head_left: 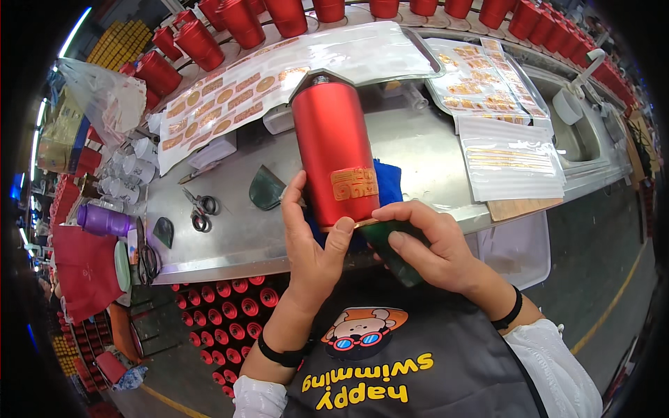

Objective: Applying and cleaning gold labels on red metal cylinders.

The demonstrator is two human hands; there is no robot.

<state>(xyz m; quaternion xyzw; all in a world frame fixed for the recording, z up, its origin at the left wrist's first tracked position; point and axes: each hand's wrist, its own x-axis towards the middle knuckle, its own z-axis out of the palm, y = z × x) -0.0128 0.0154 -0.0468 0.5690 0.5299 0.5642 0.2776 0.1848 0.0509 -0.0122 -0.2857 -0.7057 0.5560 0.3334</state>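
A red metallic canister (331, 132) is tilted in front of me, with a gold decal (354, 184) low on its side. My left hand (310, 251) grips its lower left edge, thumb near the base. In my right hand (439, 251) is a dark green flat scraper (394, 254), pinched between thumb and fingers. The scraper's upper end lies close to the canister's bottom rim, where a thin gold strip (361, 223) shows; whether it touches is hidden by my fingers. Behind the canister's base lies a blue cloth (389, 181).
Left on the metal table are scissors (201, 211) and another green scraper (265, 188). Sheets of gold decals (230, 104) spread along the back, with more decal sheets (477, 80) at right. Red canisters (240, 21) line the far side. A sink (582, 136) is far right.
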